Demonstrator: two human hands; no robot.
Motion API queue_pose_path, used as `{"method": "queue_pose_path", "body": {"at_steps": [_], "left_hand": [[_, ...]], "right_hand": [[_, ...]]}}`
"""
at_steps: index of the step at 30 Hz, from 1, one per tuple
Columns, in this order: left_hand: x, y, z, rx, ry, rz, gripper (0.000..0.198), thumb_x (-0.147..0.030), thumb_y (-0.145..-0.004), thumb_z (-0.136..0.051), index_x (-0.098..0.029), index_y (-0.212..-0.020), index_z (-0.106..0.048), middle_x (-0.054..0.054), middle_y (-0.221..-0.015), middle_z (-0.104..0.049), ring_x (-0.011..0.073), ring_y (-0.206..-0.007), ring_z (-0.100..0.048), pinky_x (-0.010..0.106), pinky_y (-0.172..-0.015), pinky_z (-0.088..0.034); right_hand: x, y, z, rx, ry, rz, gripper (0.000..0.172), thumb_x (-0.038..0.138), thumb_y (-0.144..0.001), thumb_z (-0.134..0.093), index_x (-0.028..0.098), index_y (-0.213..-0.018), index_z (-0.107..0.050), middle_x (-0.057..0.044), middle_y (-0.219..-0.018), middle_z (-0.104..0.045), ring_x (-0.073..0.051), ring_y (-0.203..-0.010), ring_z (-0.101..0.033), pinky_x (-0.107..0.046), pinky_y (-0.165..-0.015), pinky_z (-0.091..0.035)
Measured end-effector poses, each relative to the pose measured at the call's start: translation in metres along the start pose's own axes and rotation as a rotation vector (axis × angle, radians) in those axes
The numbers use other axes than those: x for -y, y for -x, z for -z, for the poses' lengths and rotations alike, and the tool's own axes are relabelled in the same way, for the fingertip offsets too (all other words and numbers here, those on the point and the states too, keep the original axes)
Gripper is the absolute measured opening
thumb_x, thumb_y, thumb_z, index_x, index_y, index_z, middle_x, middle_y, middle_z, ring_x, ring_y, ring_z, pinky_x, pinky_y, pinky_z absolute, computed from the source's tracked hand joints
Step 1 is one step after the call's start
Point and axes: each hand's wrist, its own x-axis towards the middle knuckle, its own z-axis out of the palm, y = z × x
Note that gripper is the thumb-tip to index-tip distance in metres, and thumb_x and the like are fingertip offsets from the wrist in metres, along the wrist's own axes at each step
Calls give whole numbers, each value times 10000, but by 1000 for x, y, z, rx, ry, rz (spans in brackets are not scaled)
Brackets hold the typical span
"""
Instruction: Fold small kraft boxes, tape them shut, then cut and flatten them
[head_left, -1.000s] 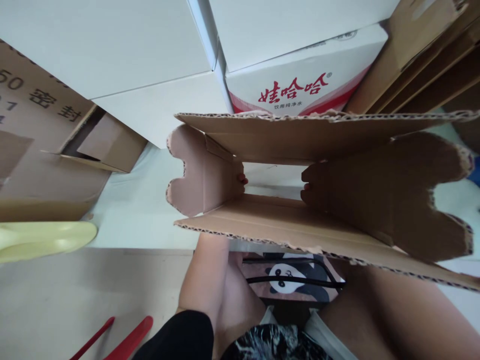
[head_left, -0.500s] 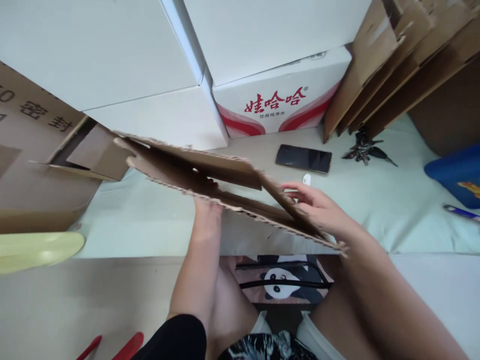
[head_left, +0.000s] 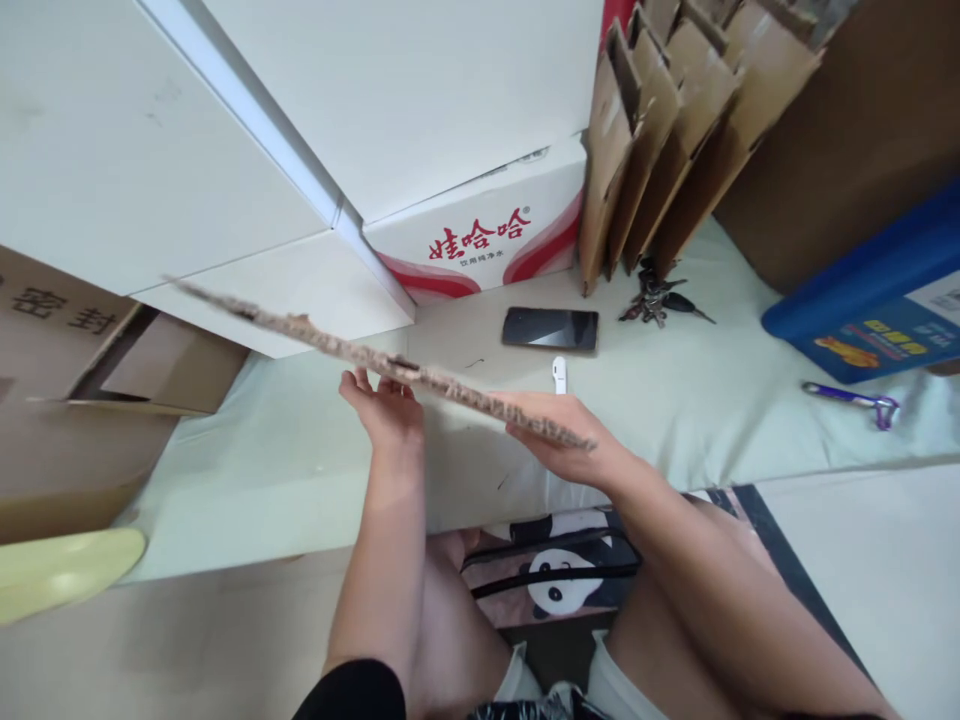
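Observation:
A folded piece of brown cardboard [head_left: 330, 343] is seen nearly edge-on, slanting down from left to right above the pale green cloth. My right hand [head_left: 562, 430] grips its lower right end, with parts of the hand showing on both sides of the edge. On the near side, my left hand [head_left: 386, 405] is under the middle of the cardboard, its fingers apart and bent up towards it. Whether the left palm presses on the board is hard to tell. The board's faces are mostly hidden at this angle.
Behind stand a white and red carton [head_left: 480, 250] and several folded cardboard pieces [head_left: 675, 130]. A phone [head_left: 551, 329], a small white object [head_left: 559, 374], keys [head_left: 656, 298], a purple pen-like item [head_left: 847, 397] and a blue package [head_left: 885, 320] lie on the cloth. A brown box [head_left: 82, 350] is left.
The cardboard, gaping before, is now pressed flat and seen along its edge. My left fingers have come out from inside it; my right hand has closed on its right end. The view has shifted right.

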Motion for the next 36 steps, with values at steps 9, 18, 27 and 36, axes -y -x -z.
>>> {"method": "queue_pose_path", "body": {"at_steps": [9,18,27,36], "left_hand": [[16,25,-12,75,-164,-20,422,-554,-823,-500,-248,-1044,-690,63,-1094,-657,175,-1010,-621,290,-840,-450],[41,75,-17,511,-604,-156,276,-470,-869,-573,-253,-1014,-664,85,-1127,-700,269,-1123,-649,409,-962,-506],[54,156,-173,1190,-1085,-443,492,-243,-874,-647,-264,-1365,-643,95,-1222,-633,240,-1120,-663,380,-1035,-529],[98,157,-286,1178,-1671,-689,536,-289,-980,-568,-294,-1513,-511,175,-1322,-606,297,-1103,-709,390,-857,-552]], "right_hand": [[1,4,59,-616,187,117,354,449,-993,-555,263,-1256,-702,-104,-1215,-739,-289,-1246,-667,-505,-1126,-521],[7,17,114,-1362,281,124,690,647,-911,-652,141,-1379,-616,-177,-1412,-608,-364,-1463,-501,-608,-1300,-275],[0,27,136,-1539,262,112,842,747,-831,-680,233,-1478,-519,-101,-1551,-545,-361,-1479,-494,-615,-1313,-284],[-18,29,148,-1501,300,-12,910,786,-799,-667,187,-1467,-516,-147,-1550,-536,-395,-1463,-499,-624,-1293,-303]]}}
